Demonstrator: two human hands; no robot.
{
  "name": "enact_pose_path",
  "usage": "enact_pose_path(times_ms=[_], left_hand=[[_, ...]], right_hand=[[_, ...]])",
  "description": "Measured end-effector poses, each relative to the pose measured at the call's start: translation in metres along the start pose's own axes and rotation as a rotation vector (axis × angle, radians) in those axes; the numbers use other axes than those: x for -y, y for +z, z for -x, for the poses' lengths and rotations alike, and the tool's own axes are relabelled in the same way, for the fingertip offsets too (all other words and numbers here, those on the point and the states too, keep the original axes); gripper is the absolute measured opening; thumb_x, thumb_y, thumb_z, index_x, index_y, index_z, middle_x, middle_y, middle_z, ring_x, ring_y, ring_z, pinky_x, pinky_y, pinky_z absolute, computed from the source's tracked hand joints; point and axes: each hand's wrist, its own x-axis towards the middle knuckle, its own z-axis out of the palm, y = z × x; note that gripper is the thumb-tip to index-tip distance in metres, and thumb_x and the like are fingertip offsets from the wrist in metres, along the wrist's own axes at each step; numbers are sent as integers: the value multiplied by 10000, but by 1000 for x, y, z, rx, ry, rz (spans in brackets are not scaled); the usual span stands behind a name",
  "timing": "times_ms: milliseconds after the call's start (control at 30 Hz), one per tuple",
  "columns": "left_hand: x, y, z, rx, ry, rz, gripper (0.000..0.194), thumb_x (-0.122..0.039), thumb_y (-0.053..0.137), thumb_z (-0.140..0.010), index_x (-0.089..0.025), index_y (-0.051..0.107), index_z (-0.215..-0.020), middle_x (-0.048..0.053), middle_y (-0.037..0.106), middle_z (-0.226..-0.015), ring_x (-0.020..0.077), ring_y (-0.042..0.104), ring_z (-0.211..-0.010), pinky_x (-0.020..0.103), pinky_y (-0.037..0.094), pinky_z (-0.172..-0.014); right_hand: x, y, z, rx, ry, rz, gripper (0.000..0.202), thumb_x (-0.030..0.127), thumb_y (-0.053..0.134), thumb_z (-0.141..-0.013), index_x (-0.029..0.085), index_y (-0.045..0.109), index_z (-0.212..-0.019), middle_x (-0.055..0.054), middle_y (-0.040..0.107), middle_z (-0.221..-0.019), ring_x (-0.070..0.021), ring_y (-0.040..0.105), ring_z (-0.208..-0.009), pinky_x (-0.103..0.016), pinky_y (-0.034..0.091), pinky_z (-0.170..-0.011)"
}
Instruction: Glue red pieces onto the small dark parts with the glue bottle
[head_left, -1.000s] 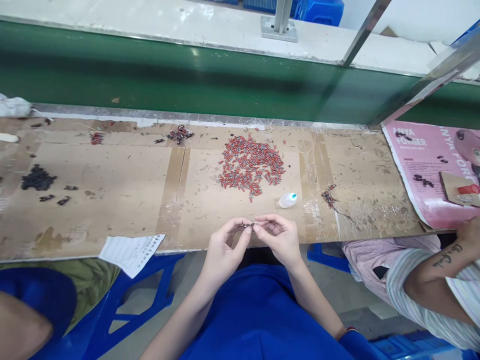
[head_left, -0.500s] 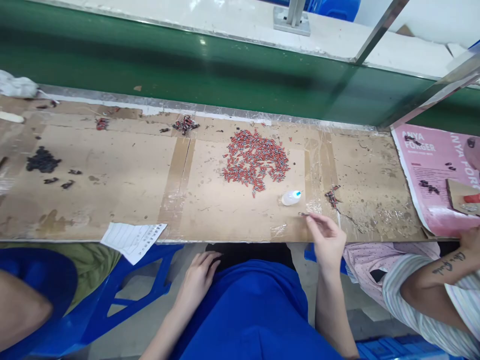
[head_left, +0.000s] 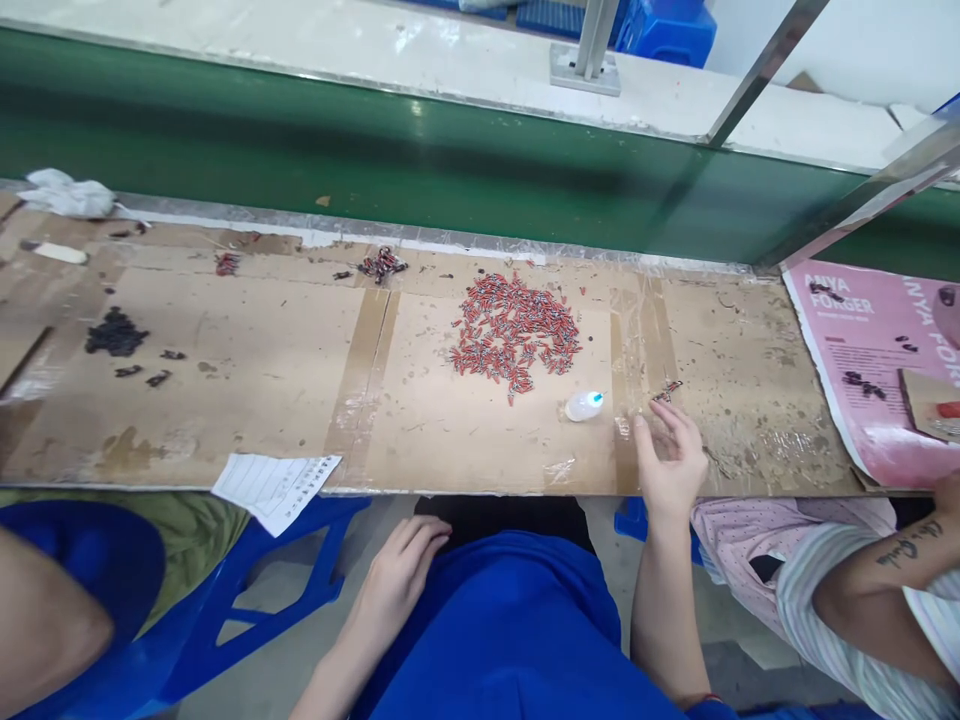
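My right hand (head_left: 670,455) is over the cardboard-covered table, its thumb and fingers apart with nothing between them. Its fingertips are at a small cluster of dark and red pieces (head_left: 667,391), which they partly cover. To the left of that hand lies a small translucent bottle (head_left: 583,405) with a blue tip. Beyond the bottle spreads a large pile of small red and silver pieces (head_left: 517,325). My left hand (head_left: 411,560) rests on my lap below the table edge, fingers stretched out and holding nothing.
A paper sheet (head_left: 276,488) overhangs the front edge. Black pieces (head_left: 115,332) are heaped at the left, and a red-dark cluster (head_left: 382,264) sits near the back. At right, another person's arm (head_left: 885,570) is beside a pink sheet (head_left: 862,340). Metal posts (head_left: 765,75) stand behind.
My right hand has moved right to the small cluster and its fingers have opened, letting go of a small dark piece. My left hand stays on my lap. The view has shifted slightly.
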Motion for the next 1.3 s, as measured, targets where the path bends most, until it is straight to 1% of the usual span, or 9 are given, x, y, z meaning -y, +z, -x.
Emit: enact_pose_path(times_ms=[167, 400, 500, 633, 800, 900, 1100, 1200, 1300], left_hand=[[-21, -37, -45, -107, 164, -12, 156, -221, 540, -901, -250, 682, -959, 32, 712, -862, 184, 667, -787, 280, 534, -724], [16, -46, -139, -298, 36, -46, 167, -353, 566, -867, -234, 682, -844, 46, 714, -863, 231, 674, -861, 343, 521, -813], [34, -72, -147, -409, -38, -73, 174, -377, 610, -833, -219, 668, -878, 43, 706, -905, 235, 667, -896, 353, 508, -859], [73, -132, -141, -736, -319, -225, 199, -345, 612, -826, -163, 623, -907, 71, 647, -925, 304, 580, -1063, 513, 372, -1036], [120, -177, -138, -799, -690, -320, 369, -390, 688, -772, -153, 578, -1033, 108, 518, -1256, 421, 299, -1344, 621, 265, -1067], [133, -180, -140, -683, -751, -346, 299, -367, 657, -779, -128, 595, -948, 130, 575, -1155, 415, 366, -1307, 597, 289, -1044], [135, -167, -140, -598, -668, -293, 173, -321, 535, -814, -166, 583, -754, 26, 634, -776, 276, 604, -1008, 450, 426, -945], [122, -148, -136, -564, -590, -235, 220, -380, 566, -807, -166, 588, -765, 37, 634, -737, 267, 635, -861, 461, 487, -846], [93, -109, -128, -485, -404, -130, 254, -434, 573, -824, -186, 623, -847, 53, 678, -809, 251, 654, -804, 441, 520, -794]], right_hand=[[6, 8, 11, 172, -42, -89, 268, 366, 639, -830, 205, 706, -1033, -118, 672, -1080, -256, 646, -1030, -398, 604, -770], [3, 33, 11, 367, -120, -107, 580, 441, 730, -748, 198, 584, -1253, -150, 621, -1212, -279, 622, -1050, -423, 579, -791], [-2, 44, 7, 364, -61, -75, 553, 493, 704, -756, 184, 605, -1204, -152, 635, -1175, -275, 632, -990, -440, 560, -802], [-9, 51, 1, 362, 27, -74, 474, 544, 654, -774, 165, 656, -1058, -134, 679, -1042, -246, 646, -828, -441, 542, -775], [-13, 53, 1, 350, 69, -80, 494, 579, 660, -742, 170, 659, -1019, -118, 684, -997, -228, 630, -753, -431, 524, -756], [-13, 52, 3, 339, 78, -68, 488, 580, 656, -742, 178, 660, -1020, -112, 687, -994, -224, 628, -752, -419, 517, -757], [-12, 51, 4, 346, 67, -70, 480, 581, 652, -756, 175, 653, -1012, -108, 679, -951, -235, 631, -755, -428, 514, -758], [-14, 49, 8, 370, 73, -90, 433, 563, 662, -767, 182, 645, -972, -94, 683, -897, -248, 643, -776, -438, 511, -780], [-11, 47, 15, 376, 106, -242, 395, 510, 671, -793, 194, 623, -1025, -106, 692, -1010, -262, 662, -909, -444, 511, -857]])
